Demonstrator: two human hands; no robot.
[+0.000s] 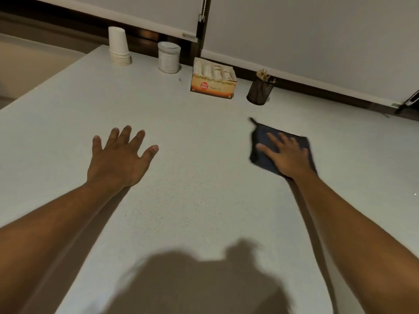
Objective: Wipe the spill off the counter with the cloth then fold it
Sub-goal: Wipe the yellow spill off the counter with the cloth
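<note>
A dark blue cloth [260,141] lies bunched flat on the pale speckled counter [192,177] at the right. My right hand [285,155] rests palm down on top of it, fingers spread, pressing it onto the surface; the cloth looks blurred. A small loop sticks out at the cloth's far left corner. My left hand [118,157] hovers over or rests on the bare counter at the left, fingers apart, holding nothing. I cannot make out any spill on the counter.
Along the back edge stand a stack of white paper cups [119,47], a white lidded jar [169,57], an open box of tea bags [214,79] and a black mesh holder with sticks [259,89]. The counter's left edge drops off beyond the cups.
</note>
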